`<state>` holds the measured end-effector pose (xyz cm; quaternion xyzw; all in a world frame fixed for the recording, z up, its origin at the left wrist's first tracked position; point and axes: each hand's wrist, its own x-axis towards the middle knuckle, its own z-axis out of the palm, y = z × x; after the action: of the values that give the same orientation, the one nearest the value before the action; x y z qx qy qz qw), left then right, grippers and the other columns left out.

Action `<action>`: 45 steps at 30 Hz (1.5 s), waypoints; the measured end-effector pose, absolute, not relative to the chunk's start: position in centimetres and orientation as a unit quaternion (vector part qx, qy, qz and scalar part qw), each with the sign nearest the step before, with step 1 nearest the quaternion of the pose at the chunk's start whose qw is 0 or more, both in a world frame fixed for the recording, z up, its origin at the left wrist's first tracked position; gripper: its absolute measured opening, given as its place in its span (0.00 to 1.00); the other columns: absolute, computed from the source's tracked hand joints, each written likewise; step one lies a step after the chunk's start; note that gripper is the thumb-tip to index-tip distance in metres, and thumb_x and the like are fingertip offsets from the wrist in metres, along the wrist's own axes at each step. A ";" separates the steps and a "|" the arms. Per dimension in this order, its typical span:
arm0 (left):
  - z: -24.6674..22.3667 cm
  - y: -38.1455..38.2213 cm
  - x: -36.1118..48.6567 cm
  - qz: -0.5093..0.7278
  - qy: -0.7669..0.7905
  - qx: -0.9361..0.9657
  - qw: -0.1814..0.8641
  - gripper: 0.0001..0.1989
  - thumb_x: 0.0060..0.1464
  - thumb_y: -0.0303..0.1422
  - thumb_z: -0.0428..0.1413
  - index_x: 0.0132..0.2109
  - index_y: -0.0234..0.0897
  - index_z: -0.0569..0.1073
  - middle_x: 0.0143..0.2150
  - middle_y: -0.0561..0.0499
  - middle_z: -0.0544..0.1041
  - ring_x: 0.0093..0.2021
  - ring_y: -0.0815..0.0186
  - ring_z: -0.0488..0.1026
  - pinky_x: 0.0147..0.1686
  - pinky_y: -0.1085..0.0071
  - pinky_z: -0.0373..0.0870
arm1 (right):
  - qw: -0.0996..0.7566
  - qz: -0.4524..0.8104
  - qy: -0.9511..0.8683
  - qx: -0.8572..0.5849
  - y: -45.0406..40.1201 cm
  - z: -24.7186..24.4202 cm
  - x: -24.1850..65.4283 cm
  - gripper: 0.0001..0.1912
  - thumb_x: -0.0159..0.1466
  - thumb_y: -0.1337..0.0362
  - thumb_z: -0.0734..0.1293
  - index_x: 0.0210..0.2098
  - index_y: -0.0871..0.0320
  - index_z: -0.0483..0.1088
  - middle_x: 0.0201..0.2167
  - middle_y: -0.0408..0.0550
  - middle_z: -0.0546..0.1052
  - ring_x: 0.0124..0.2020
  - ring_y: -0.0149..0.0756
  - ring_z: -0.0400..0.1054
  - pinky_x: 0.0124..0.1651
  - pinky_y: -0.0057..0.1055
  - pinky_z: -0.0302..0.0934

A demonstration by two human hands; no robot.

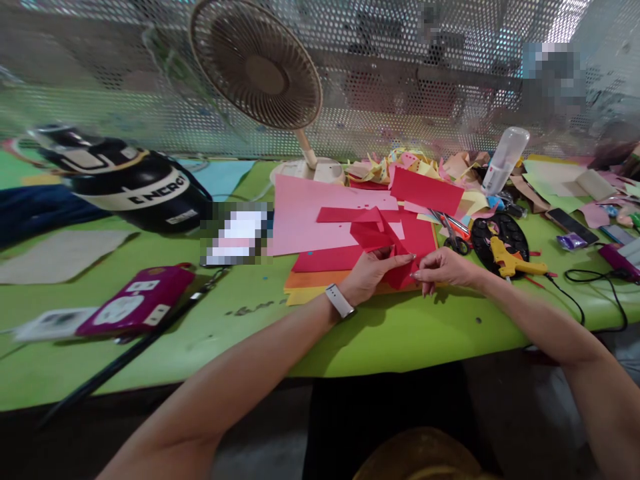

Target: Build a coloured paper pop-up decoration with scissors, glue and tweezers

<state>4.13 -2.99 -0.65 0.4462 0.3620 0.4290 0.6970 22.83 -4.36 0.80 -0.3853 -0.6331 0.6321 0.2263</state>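
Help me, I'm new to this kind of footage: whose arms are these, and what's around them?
There is no machine here, just one person's bare hands. The single picture comes from a camera worn on that person's head, looking forward and down. The left hand holds a piece of red paper; the right hand is at its edge, though whether it grips is unclear. On the green table are pink paper, scissors and a yellow glue gun, with a fan behind and a black bottle to the left.
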 end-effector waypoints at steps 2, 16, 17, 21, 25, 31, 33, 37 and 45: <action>-0.7 -2.9 4.1 0.431 0.364 0.447 0.694 0.13 0.36 0.34 0.70 0.29 0.33 0.76 0.29 0.52 0.80 0.29 0.68 0.74 0.36 0.69 0.72 | 0.230 0.631 -0.634 -0.383 -4.3 0.7 22.8 0.21 0.53 0.49 0.74 0.23 0.62 0.71 0.19 0.45 0.78 0.21 0.28 0.72 0.26 0.25 0.67; -0.8 -2.4 4.0 0.447 0.344 0.459 0.686 0.18 0.34 0.39 0.71 0.32 0.35 0.77 0.32 0.52 0.80 0.32 0.67 0.76 0.38 0.71 0.72 | 0.339 0.596 -0.621 -0.378 -3.7 0.4 22.9 0.18 0.53 0.51 0.74 0.25 0.60 0.69 0.18 0.41 0.76 0.18 0.25 0.68 0.25 0.23 0.64; -0.9 -2.3 4.0 0.452 0.341 0.455 0.687 0.19 0.35 0.40 0.71 0.34 0.35 0.78 0.32 0.52 0.81 0.32 0.67 0.76 0.38 0.71 0.72 | 0.358 0.586 -0.619 -0.381 -3.6 0.3 22.9 0.18 0.53 0.51 0.73 0.25 0.59 0.69 0.18 0.41 0.76 0.18 0.24 0.68 0.25 0.23 0.64; -1.6 -1.9 3.9 0.446 0.339 0.474 0.679 0.18 0.37 0.39 0.71 0.35 0.35 0.77 0.31 0.52 0.80 0.30 0.69 0.75 0.33 0.73 0.72 | 0.412 0.542 -0.622 -0.387 -3.1 0.0 23.0 0.18 0.55 0.49 0.71 0.26 0.59 0.69 0.17 0.40 0.74 0.18 0.24 0.66 0.25 0.24 0.64; -1.6 -2.0 3.8 0.430 0.343 0.523 0.651 0.19 0.37 0.43 0.70 0.32 0.34 0.77 0.27 0.51 0.79 0.26 0.69 0.74 0.31 0.72 0.73 | 0.419 0.528 -0.629 -0.388 -3.0 0.0 23.1 0.19 0.54 0.49 0.72 0.26 0.59 0.69 0.18 0.40 0.74 0.19 0.24 0.65 0.25 0.24 0.63; -0.9 -2.6 3.7 0.383 0.337 0.563 0.650 0.17 0.40 0.42 0.69 0.32 0.34 0.77 0.24 0.52 0.77 0.24 0.70 0.72 0.29 0.73 0.72 | 0.421 0.550 -0.601 -0.399 -2.9 0.1 23.2 0.20 0.53 0.47 0.72 0.25 0.58 0.68 0.16 0.38 0.71 0.17 0.24 0.62 0.21 0.23 0.57; -1.0 -2.6 3.7 0.377 0.338 0.569 0.648 0.17 0.40 0.42 0.69 0.31 0.34 0.76 0.25 0.52 0.77 0.24 0.69 0.72 0.29 0.72 0.72 | 0.433 0.547 -0.591 -0.405 -2.9 0.1 23.1 0.21 0.52 0.46 0.73 0.24 0.58 0.67 0.15 0.37 0.70 0.16 0.23 0.61 0.21 0.23 0.57; -1.5 -2.6 3.7 0.404 0.342 0.559 0.637 0.16 0.41 0.41 0.68 0.33 0.34 0.77 0.27 0.51 0.79 0.24 0.68 0.73 0.30 0.71 0.73 | 0.451 0.549 -0.574 -0.408 -3.2 0.1 22.9 0.22 0.52 0.45 0.73 0.23 0.58 0.67 0.16 0.38 0.71 0.17 0.23 0.61 0.22 0.23 0.57; -1.0 -3.4 4.2 0.372 0.348 0.555 0.658 0.20 0.40 0.44 0.68 0.36 0.33 0.78 0.27 0.48 0.80 0.26 0.63 0.78 0.30 0.67 0.77 | 0.444 0.577 -0.559 -0.397 -3.7 0.2 22.4 0.23 0.50 0.44 0.74 0.23 0.59 0.69 0.18 0.41 0.73 0.19 0.25 0.64 0.23 0.24 0.56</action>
<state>4.17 -3.37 -1.03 0.5546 0.3479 0.3719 0.6581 22.39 -3.65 0.21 -0.3966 -0.5593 0.5765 0.4445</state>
